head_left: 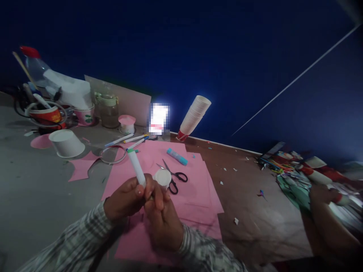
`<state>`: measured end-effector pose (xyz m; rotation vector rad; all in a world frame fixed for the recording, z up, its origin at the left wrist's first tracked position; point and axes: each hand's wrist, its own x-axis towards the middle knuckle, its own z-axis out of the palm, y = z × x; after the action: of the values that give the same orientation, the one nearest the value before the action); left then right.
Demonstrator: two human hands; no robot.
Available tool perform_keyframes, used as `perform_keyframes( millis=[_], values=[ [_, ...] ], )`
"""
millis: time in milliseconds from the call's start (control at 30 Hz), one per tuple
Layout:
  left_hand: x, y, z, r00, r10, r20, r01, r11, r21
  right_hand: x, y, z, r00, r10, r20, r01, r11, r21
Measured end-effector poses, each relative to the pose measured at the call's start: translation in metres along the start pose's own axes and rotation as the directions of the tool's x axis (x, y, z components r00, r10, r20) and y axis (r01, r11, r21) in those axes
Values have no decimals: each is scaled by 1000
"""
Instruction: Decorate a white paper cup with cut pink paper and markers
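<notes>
My left hand is closed round a white marker whose green end points up and away from me. Pressed against it, my right hand has its fingers curled in where the marker's lower end disappears; what they grip is hidden. Just beyond my fingers, a small white round lid or cup sits on pink paper sheets. Black-handled scissors lie partly open beside it. A turquoise glue stick rests farther back on the sheets.
Several markers, a ring and a white paper cup lie to the left. A glass jar stands behind them. A tilted cup stack is near the blue wall. At right, another person's arm is beside craft supplies.
</notes>
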<state>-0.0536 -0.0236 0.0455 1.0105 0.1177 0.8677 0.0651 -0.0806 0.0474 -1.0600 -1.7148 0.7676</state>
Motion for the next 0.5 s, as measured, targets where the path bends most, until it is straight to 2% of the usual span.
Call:
perform_keyframes(
  millis=[100,233,400,500],
  values=[
    [-1,3,0,999,5,-39,-4,1000,27,-4,3,5,999,-32,23,34,995,-95],
    [-5,3,0,995,18,-94,-10,996,85,-8,1,7,996,-72,52,78,990,-118],
    [-9,-7,-1,998,16,-59,-10,994,110,-14,3,7,998,3,64,3,995,-96],
    [-8,2,-8,997,13,-73,-5,994,112,-14,8,14,990,54,130,-39,993,-115]
  ],
)
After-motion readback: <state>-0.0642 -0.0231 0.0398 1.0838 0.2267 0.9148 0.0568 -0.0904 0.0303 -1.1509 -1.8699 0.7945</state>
